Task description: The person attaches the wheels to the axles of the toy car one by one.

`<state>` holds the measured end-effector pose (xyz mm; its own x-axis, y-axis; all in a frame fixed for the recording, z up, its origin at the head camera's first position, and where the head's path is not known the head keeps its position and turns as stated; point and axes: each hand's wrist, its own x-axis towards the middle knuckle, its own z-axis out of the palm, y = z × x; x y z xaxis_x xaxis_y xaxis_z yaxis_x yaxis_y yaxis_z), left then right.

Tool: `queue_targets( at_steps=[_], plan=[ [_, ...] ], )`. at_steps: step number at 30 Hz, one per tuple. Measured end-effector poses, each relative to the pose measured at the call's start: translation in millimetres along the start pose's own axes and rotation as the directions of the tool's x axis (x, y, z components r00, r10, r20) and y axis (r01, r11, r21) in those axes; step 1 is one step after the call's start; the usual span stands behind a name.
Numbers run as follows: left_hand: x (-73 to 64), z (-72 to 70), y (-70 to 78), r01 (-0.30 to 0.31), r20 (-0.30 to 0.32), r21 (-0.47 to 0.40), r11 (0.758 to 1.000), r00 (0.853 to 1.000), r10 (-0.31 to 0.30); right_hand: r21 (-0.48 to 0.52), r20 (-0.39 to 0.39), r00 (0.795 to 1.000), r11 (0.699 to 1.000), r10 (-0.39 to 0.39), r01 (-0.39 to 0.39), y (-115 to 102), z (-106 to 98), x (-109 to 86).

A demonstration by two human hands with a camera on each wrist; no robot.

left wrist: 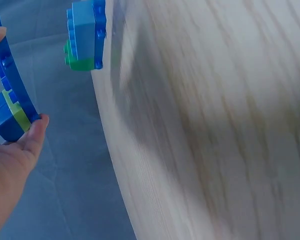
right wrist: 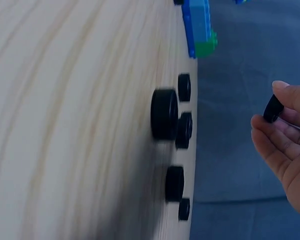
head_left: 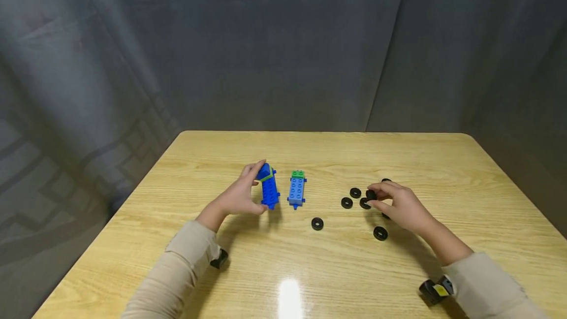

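Beige sleeves (head_left: 188, 252) show nearest — left hand (head_left: 240, 194) grips a raised dark-blue toy base (head_left: 269, 193), right hand (head_left: 401, 206) pinches a black wheel (head_left: 371, 195).

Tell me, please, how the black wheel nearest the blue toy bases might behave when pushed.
The black wheel lies flat on the table, so it would probably slide rather than roll. Its round rim suggests it could roll if stood on edge.

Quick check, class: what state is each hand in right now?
Left hand: holding a blue toy base between thumb and fingers.
Right hand: pinching a black wheel.
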<state>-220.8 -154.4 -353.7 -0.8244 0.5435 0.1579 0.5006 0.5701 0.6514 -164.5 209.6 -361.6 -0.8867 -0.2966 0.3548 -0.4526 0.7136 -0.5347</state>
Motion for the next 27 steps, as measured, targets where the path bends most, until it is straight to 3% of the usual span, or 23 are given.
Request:
queue_targets(
  at_steps=[9, 14, 20, 27],
  plan=[
    [0.2, 4.6, 3.6, 0.011, 0.007, -0.019, 1.000, 1.000, -0.011, 0.057, 0.031, 0.999, 0.998, 0.009, -0.011, -12, 16, 5.1],
    [1.9, 6.2, 5.6, -0.007, 0.002, -0.001, 1.000, 1.000, 0.007, 0.121, 0.029, 0.999, 0.992, -0.022, 0.018, -20, 23, 6.8],
    [4.3, 8.6, 9.5, -0.006, 0.011, -0.035, 0.999, 1.000, 0.007, 0.212, 0.041, 0.999, 0.977, -0.007, -0.002, -28, 30, 9.5],
    [8.2, 11.5, 15.5, -0.035, 0.030, -0.065, 0.997, 0.999, 0.037, 0.212, 0.021, 1.000, 0.977, -0.023, 0.018, -37, 33, 11.5]
  ],
)
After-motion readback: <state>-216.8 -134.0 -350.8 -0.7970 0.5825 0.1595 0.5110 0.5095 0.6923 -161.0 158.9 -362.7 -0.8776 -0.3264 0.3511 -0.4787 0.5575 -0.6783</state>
